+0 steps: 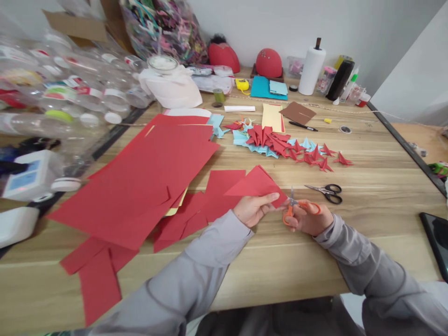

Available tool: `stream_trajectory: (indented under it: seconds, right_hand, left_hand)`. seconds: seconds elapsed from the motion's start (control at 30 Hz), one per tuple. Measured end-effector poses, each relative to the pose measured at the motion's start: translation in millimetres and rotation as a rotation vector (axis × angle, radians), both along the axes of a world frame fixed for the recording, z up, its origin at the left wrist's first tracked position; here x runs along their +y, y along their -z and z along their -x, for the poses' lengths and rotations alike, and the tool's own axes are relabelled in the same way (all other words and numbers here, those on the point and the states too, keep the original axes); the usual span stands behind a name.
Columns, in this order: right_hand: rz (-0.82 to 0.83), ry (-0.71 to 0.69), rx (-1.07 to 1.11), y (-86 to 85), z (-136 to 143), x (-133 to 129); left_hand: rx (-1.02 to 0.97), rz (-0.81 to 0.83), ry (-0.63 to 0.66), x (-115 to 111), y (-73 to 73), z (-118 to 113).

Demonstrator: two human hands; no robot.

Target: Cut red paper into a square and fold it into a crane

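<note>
My left hand (257, 208) pinches a folded piece of red paper (255, 183) between thumb and fingers, near its lower right corner. In my right hand (311, 218) is a pair of orange-handled scissors (288, 217), their blades spread beside the paper's right corner. A second pair of scissors with black handles (331, 193) lies on the table just beyond my right hand. Left of my left hand are smaller red paper pieces (224, 186) and a stack of large red sheets (150, 172). Folded red and light blue paper shapes (280, 142) lie behind the held paper.
Plastic bottles (87, 98) crowd the left side. A white bottle (312, 70), a black bottle (340, 80), a teal paper stack (261, 88) and a yellow tape measure (241, 84) stand or lie at the back. A dark phone (436, 238) is at the right edge.
</note>
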State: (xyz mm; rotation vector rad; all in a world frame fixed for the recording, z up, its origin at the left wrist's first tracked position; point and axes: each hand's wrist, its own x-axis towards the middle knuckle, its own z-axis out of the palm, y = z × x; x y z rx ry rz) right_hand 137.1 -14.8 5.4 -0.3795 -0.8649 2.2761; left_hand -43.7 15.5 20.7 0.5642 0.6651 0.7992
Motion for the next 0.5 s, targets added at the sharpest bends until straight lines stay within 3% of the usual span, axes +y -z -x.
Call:
stream_trajectory:
  seconds: [0.17, 0.5]
  right_hand:
    - [-0.039, -0.036, 0.044, -1.1, 1.1, 1.5]
    - [-0.016, -0.061, 0.076, 1.1, 0.6, 2.7]
  left_hand:
    - [0.008, -0.021, -0.048, -1.8, -2.9, -1.5]
    - [0.007, -0.039, -0.025, -2.2, 1.9, -2.0]
